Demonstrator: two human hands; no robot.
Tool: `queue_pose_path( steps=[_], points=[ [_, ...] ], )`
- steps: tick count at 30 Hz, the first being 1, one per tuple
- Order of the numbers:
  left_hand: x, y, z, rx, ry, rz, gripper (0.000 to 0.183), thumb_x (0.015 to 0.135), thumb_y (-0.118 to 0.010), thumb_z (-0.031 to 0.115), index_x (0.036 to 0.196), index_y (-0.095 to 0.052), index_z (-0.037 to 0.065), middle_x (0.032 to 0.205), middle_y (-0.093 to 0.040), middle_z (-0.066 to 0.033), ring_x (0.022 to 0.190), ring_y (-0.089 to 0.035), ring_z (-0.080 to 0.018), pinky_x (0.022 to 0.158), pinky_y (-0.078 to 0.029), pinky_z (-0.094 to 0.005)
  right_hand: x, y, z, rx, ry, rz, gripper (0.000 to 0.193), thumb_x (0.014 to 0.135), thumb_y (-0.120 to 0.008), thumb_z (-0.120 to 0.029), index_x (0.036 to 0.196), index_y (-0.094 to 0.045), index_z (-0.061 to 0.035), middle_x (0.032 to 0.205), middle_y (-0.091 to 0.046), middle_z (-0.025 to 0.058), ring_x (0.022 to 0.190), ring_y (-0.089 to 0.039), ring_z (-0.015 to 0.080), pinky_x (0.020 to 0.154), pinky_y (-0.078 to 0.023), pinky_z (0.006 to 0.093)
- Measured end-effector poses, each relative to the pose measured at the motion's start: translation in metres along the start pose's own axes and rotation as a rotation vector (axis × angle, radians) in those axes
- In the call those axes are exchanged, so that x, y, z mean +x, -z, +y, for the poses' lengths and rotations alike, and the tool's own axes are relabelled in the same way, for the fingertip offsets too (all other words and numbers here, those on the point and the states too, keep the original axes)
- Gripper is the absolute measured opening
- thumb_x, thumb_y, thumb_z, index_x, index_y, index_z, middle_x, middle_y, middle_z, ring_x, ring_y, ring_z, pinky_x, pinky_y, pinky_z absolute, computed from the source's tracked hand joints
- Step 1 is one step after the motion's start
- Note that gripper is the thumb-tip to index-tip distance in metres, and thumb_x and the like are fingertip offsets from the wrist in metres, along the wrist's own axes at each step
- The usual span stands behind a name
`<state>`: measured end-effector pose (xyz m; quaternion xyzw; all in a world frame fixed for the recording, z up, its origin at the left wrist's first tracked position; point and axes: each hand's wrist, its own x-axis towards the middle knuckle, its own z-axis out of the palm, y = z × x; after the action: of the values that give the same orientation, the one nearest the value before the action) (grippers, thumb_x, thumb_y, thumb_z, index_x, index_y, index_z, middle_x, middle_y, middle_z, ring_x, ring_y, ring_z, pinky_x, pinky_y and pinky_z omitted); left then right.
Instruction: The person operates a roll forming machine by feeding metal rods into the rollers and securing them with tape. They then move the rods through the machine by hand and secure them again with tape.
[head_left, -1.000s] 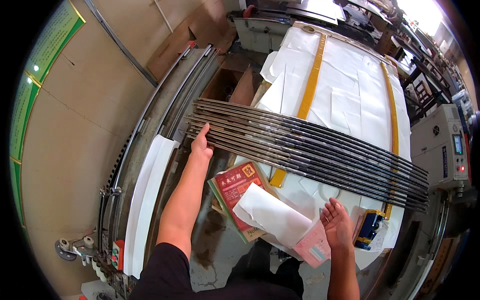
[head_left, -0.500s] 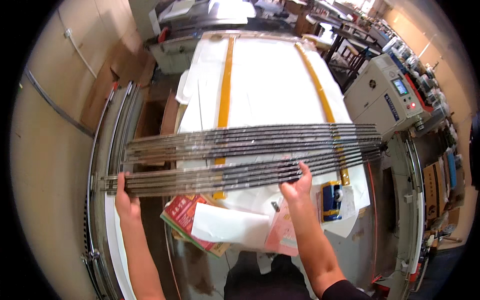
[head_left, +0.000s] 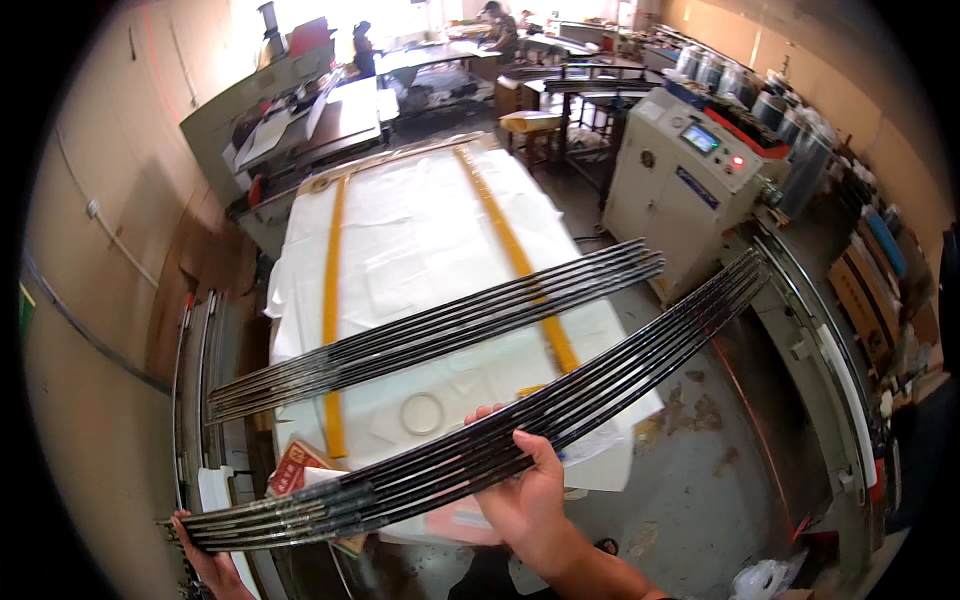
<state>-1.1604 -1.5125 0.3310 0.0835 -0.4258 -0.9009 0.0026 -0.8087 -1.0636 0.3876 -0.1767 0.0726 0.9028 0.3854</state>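
the held bundle of dark rods (head_left: 620, 375) slanted from the lower left of the frame up to the right of centre. the right hand (head_left: 525, 500), at lower centre, gripped it near its middle, thumb on the near side and fingertips showing beyond the far edge; the left hand (head_left: 207, 567), at the lower left corner and partly cut off, was closed around its left end. half a second earlier this bundle ran close beside the second bundle (head_left: 440, 335); by now a wide gap lay between them, and the second bundle rested across the white-covered worktop (head_left: 415, 215), over two yellow strips (head_left: 335, 300). a second earlier the right hand was empty.

a pale ring (head_left: 403, 420) lay in that gap. the held bundle stood in front of a red book (head_left: 297, 465) and a pink sheet (head_left: 460, 522), hiding parts of both. a pale machine (head_left: 660, 165) with a lit screen filled the upper right.
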Motion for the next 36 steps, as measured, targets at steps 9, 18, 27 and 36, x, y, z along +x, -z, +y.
queue_pose_path(
  steps=[9,18,27,36],
  points=[
    [-0.290,-0.052,-0.092,0.129,0.155,-0.233,0.033,0.106,-0.075,0.037,0.128,-0.073,0.012,0.129,-0.073,-0.0001,0.120,-0.068,-0.0167,0.110,-0.054,-0.0411,-0.188,0.037,-0.273,-0.033,0.174,-0.008,0.043,0.091,-0.063,-0.012,0.132,-0.064,0.0002,0.134,-0.070,0.0166,0.135,-0.062,0.0343,0.123,-0.045,0.0507],
    [-0.517,-0.189,-0.280,0.350,0.369,-0.923,0.083,0.110,-0.057,0.056,0.171,-0.034,0.005,0.169,-0.046,-0.0227,0.158,-0.039,-0.0406,0.135,-0.025,-0.0534,-0.316,0.143,-0.545,0.129,0.586,0.081,0.041,0.093,-0.058,-0.010,0.132,-0.062,0.0018,0.135,-0.068,0.0169,0.135,-0.061,0.0351,0.122,-0.045,0.0490],
    [-0.562,-0.331,-0.495,0.533,0.777,-0.876,0.050,0.114,-0.052,0.042,0.134,-0.066,-0.002,0.122,-0.076,-0.0169,0.105,-0.073,-0.0334,0.094,-0.063,-0.0524,-0.377,0.195,-0.717,0.315,0.893,0.189,0.033,0.094,-0.058,-0.011,0.124,-0.062,0.0016,0.127,-0.070,0.0175,0.125,-0.064,0.0351,0.115,-0.051,0.0501],
    [-0.785,-0.501,-0.763,0.513,0.461,-1.342,0.060,0.104,-0.070,0.011,0.160,-0.052,-0.001,0.147,-0.062,-0.0219,0.123,-0.065,-0.0330,0.104,-0.057,-0.0440,-0.333,0.261,-0.926,0.447,1.149,0.297,0.037,0.094,-0.058,-0.018,0.122,-0.064,0.0045,0.121,-0.071,0.0192,0.119,-0.066,0.0356,0.111,-0.053,0.0524]
  ],
)
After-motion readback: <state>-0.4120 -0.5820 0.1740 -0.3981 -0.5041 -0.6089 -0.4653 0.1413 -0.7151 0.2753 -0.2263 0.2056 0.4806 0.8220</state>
